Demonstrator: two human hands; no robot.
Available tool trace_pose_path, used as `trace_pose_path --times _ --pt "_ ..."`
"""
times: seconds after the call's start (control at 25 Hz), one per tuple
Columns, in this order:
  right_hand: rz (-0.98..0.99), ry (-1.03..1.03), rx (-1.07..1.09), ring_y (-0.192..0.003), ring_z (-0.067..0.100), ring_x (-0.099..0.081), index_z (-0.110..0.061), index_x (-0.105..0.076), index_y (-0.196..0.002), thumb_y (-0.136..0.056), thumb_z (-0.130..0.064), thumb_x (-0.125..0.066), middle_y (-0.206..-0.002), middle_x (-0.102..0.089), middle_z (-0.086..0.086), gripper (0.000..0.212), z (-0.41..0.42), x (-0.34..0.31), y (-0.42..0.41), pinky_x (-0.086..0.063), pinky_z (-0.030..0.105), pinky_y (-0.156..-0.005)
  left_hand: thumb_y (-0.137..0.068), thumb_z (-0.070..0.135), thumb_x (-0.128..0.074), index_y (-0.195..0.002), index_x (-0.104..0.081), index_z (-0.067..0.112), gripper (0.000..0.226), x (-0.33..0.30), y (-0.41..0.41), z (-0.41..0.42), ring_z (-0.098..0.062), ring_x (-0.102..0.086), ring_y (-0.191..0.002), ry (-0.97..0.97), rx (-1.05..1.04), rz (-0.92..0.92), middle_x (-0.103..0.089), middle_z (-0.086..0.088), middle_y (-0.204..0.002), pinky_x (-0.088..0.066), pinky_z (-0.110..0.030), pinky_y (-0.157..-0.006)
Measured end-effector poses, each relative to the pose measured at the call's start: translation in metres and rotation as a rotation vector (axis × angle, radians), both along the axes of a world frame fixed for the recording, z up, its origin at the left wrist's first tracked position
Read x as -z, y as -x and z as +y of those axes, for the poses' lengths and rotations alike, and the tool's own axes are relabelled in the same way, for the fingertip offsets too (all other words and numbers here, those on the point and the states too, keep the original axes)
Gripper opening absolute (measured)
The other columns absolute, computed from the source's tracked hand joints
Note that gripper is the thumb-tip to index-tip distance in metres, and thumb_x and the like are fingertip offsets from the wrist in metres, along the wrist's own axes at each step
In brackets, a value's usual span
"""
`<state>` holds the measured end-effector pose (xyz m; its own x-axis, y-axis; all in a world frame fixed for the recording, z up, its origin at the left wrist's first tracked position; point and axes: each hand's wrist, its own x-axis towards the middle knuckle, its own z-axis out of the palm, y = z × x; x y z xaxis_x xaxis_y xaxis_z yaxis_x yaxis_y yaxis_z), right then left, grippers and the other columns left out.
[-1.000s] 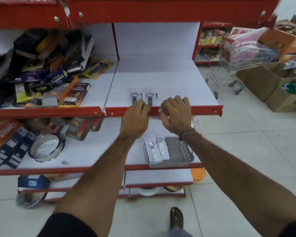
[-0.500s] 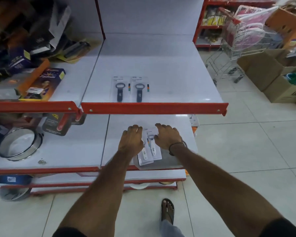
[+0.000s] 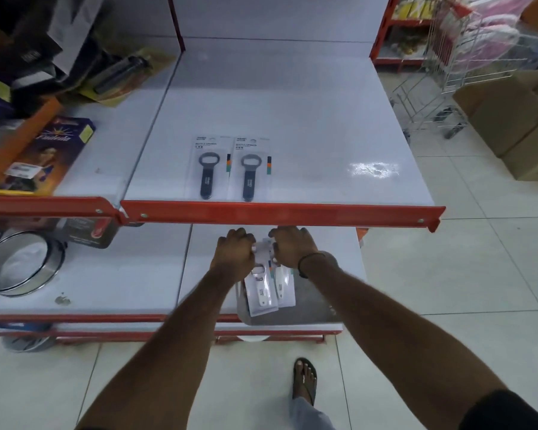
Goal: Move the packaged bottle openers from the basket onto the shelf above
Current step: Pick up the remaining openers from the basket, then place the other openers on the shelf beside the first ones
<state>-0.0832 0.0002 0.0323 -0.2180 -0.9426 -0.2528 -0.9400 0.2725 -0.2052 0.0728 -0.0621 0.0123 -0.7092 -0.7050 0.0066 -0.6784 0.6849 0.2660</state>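
Both hands sit low under the red lip of the upper shelf (image 3: 280, 214), at about six o'clock from the two packs already laid there. The left hand (image 3: 235, 259) and the right hand (image 3: 294, 248) close from either side on the top ends of white-handled bottle opener packs (image 3: 263, 294), fingers curled over the card edges and knuckles up; this looks like a pinch on one pack each, though how firmly they grip cannot be told, since the fingertips are hidden under the hands. The packs lie lengthwise in the grey basket (image 3: 311, 308), which rests on the lower shelf (image 3: 112, 274) right at its front edge, probably so the stock is within easy reach just beneath its destination. On the upper shelf, two dark-handled openers (image 3: 207, 169) (image 3: 249, 170) lie flat, side by side and touching, pushed up against the front lip with headers pointing to twelve o'clock; that reads as the start of a neat front-facing row, with bare shelf to their three o'clock for the next pair. Their cards carry the words "BOTTLE OPENER" beneath a small brand line too fine to read, and a strip of coloured blocks runs down the right edge. At nine o'clock a purple box (image 3: 48, 150) shows script that cannot be read for certain. A round metal sieve (image 3: 19, 265) rests further left on the lower shelf.
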Motion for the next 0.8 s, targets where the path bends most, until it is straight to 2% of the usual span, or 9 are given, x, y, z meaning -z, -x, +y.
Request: trace_pose_path --times 0.08,0.16,0.28,0.4,0.52,0.64,0.72,0.8 --pt "-0.094 0.022 0.044 -0.118 0.033 -0.058 -0.017 -0.067 -0.115 -0.084 -0.016 -0.058 -0.125 -0.063 0.012 0.033 0.011 -0.018 0.004 -0.048 0.041 -0.095 -0.086 0.014 -0.059 -0.103 -0.068 0.007 0.020 -0.019 0.001 0.010 -0.032 -0.063 -0.096 -0.059 -0.021 0.021 -0.068 -0.012 -0.105 -0.053 -0.043 -0.084" --pt "-0.148 0.047 0.081 -0.113 0.033 -0.060 -0.019 -0.067 -0.114 -0.087 -0.014 -0.054 -0.123 -0.065 0.010 0.031 0.030 -0.032 0.002 -0.050 0.038 -0.090 -0.092 0.016 -0.053 -0.103 -0.062 0.009 0.016 -0.032 -0.005 0.024 -0.032 -0.066 -0.096 -0.116 -0.029 0.051 -0.069 -0.012 -0.109 -0.054 -0.046 -0.087" --pt "-0.101 0.115 0.109 -0.104 0.032 -0.065 -0.022 -0.065 -0.113 -0.089 -0.015 -0.054 -0.117 -0.070 0.009 0.027 0.066 -0.053 -0.012 -0.053 0.040 -0.086 -0.098 0.017 -0.050 -0.108 -0.055 0.011 0.012 -0.050 -0.020 0.050 -0.034 -0.070 -0.095 -0.143 0.020 0.074 -0.072 -0.013 -0.115 -0.058 -0.047 -0.088" --pt "0.020 0.245 0.071 -0.105 0.031 -0.065 -0.020 -0.063 -0.117 -0.089 -0.015 -0.059 -0.118 -0.070 0.007 0.029 0.098 -0.078 -0.024 -0.051 0.041 -0.091 -0.100 0.019 -0.050 -0.111 -0.055 0.012 0.014 -0.080 -0.031 0.073 -0.031 -0.070 -0.092 -0.066 0.105 0.120 -0.073 -0.010 -0.113 -0.057 -0.042 -0.088" --pt "0.128 0.401 0.042 -0.109 0.031 -0.063 -0.019 -0.062 -0.122 -0.088 -0.010 -0.055 -0.120 -0.070 0.005 0.036 0.124 -0.119 -0.025 -0.048 0.042 -0.089 -0.099 0.018 -0.050 -0.111 -0.057 0.012 0.015 -0.126 -0.039 0.091 -0.028 -0.068 -0.087 0.061 0.187 0.286 -0.073 -0.009 -0.107 -0.052 -0.034 -0.076" --pt "0.101 0.522 0.070 -0.102 0.031 -0.064 -0.019 -0.064 -0.119 -0.085 -0.008 -0.050 -0.115 -0.071 0.006 0.038 0.137 -0.172 -0.023 -0.053 0.041 -0.080 -0.097 0.011 -0.051 -0.108 -0.062 0.010 0.016 -0.186 -0.040 0.099 -0.021 -0.061 -0.076 0.091 0.245 0.484 -0.070 -0.005 -0.091 -0.039 -0.024 -0.062" --pt "0.070 0.551 0.080 -0.096 0.032 -0.064 -0.019 -0.065 -0.114 -0.085 -0.009 -0.049 -0.109 -0.072 0.007 0.035 0.136 -0.210 -0.020 -0.053 0.039 -0.075 -0.095 0.010 -0.052 -0.103 -0.062 0.011 0.013 -0.225 -0.032 0.094 -0.019 -0.057 -0.073 0.087 0.249 0.581 -0.068 -0.005 -0.086 -0.042 -0.028 -0.059" --pt "0.043 0.580 0.099 -0.093 0.033 -0.063 -0.019 -0.064 -0.109 -0.085 -0.009 -0.047 -0.104 -0.072 0.009 0.031 0.129 -0.246 -0.013 -0.048 0.036 -0.069 -0.092 0.009 -0.052 -0.098 -0.061 0.010 0.011 -0.256 -0.020 0.080 -0.023 -0.060 -0.074 0.058 0.249 0.668 -0.069 -0.008 -0.085 -0.050 -0.034 -0.063"
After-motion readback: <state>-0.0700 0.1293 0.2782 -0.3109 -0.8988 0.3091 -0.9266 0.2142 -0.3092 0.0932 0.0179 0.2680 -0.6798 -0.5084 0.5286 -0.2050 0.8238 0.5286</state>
